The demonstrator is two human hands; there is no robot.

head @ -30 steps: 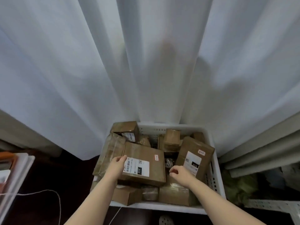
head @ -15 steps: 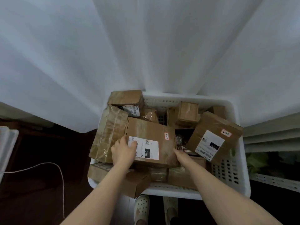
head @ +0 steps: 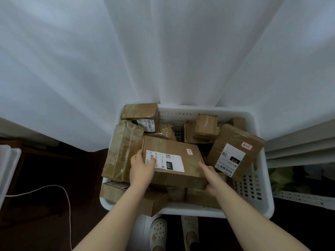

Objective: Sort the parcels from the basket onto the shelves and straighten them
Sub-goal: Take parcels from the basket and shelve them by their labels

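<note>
well, both hands are on the same box; the labelled parcel [head: 172,147] lies on top of the pile in the middle of the white basket [head: 181,115], its white shipping label and a small pink sticker facing up; the left hand [head: 141,169] grips its near left corner, thumb and a fingertip lying on the edge of the label, the other fingers hidden round the side; the right hand [head: 210,176] clasps the near right corner - thumb up along the right edge, fingers curled under the near face; whether the box is lifted clear of the ones beneath it i cannot tell.

around it the basket is crowded; a long taped parcel [head: 123,151] leans against the left wall, touching the held box; a far left parcel [head: 139,113] sits at the far left corner with its label on the near face; a small box [head: 205,125] sits on others toward the far right; a tilted parcel [head: 233,151] with its own label and pink sticker leans on the right wall; a low box [head: 155,203] pokes over the near rim under the left forearm.

behind the basket hangs a white curtain [head: 163,51]; on the dark floor to the left runs a pale cord [head: 67,200] - and a clear plastic bin [head: 7,165] shows at the left edge; pale perforated shoes [head: 157,230] show below the near rim.
</note>
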